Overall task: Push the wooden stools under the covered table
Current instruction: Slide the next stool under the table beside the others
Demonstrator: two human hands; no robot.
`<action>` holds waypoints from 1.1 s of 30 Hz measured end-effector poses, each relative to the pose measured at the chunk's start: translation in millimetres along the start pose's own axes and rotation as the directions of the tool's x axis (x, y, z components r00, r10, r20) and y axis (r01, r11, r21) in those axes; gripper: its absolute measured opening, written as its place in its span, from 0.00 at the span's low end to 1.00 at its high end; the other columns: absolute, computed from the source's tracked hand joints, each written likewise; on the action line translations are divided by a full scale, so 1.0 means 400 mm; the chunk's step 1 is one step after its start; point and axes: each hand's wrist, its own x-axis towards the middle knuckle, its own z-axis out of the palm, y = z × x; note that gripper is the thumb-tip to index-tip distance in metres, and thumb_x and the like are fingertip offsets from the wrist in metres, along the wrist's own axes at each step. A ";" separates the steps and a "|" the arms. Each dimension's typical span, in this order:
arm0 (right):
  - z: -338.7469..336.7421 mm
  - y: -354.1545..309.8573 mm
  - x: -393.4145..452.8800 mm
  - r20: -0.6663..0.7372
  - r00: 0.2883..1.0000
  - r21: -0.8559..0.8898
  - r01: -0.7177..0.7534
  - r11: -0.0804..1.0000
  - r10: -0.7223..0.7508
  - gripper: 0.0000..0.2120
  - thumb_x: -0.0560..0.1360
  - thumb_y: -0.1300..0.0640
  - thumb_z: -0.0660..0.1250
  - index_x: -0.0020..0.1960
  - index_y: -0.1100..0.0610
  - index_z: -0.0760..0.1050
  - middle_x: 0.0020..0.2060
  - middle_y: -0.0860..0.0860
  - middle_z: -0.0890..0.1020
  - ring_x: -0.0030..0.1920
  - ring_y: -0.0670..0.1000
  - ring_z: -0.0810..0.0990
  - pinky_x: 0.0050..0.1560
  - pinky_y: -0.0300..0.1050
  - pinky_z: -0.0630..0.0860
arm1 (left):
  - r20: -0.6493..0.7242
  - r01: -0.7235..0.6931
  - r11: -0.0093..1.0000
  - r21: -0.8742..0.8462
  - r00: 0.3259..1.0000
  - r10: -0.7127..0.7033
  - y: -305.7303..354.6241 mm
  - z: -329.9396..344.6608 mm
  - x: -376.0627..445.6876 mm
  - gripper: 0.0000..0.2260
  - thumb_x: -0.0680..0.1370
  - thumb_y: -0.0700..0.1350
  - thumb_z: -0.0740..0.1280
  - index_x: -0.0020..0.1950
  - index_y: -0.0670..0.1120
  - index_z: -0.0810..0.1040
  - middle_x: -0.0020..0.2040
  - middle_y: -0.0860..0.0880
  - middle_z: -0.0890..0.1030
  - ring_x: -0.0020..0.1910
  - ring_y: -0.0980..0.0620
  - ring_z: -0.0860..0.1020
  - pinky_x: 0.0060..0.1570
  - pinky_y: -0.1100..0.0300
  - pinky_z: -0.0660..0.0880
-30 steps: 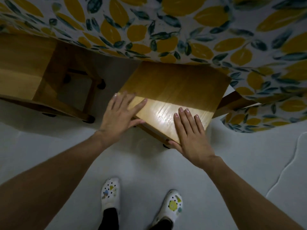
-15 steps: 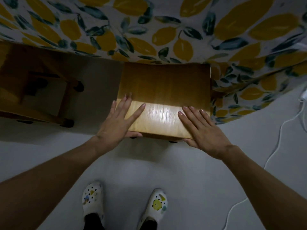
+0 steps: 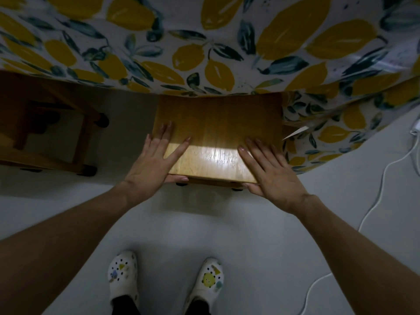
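Overhead, from the head view:
Left hand: the left hand (image 3: 152, 162) lies flat on the near left corner of the wooden stool (image 3: 218, 137), fingers spread and straight, thumb tucked under the near edge.
Right hand: the right hand (image 3: 271, 176) rests flat on the near right corner, fingers straight, thumb under the edge.
Stool: its far edge sits under the hanging lemon-print tablecloth (image 3: 204, 46); the near part of the seat is lit.
Second stool: another wooden stool (image 3: 52, 133) stands to the left, in shadow, partly under the cloth.
Floor: pale floor (image 3: 204, 228), white clogs (image 3: 210, 281) near, a white cable (image 3: 384, 176) at right.
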 end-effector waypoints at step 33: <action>-0.915 -0.224 -0.111 0.020 0.842 0.424 -0.496 0.758 0.539 0.33 0.80 0.37 0.51 0.79 0.54 0.52 0.78 0.52 0.56 0.78 0.52 0.48 0.77 0.51 0.43 | -0.022 0.273 0.838 -0.472 0.947 -0.321 0.182 -0.825 -0.165 0.30 0.81 0.55 0.55 0.78 0.45 0.48 0.79 0.46 0.43 0.77 0.48 0.40 0.72 0.52 0.34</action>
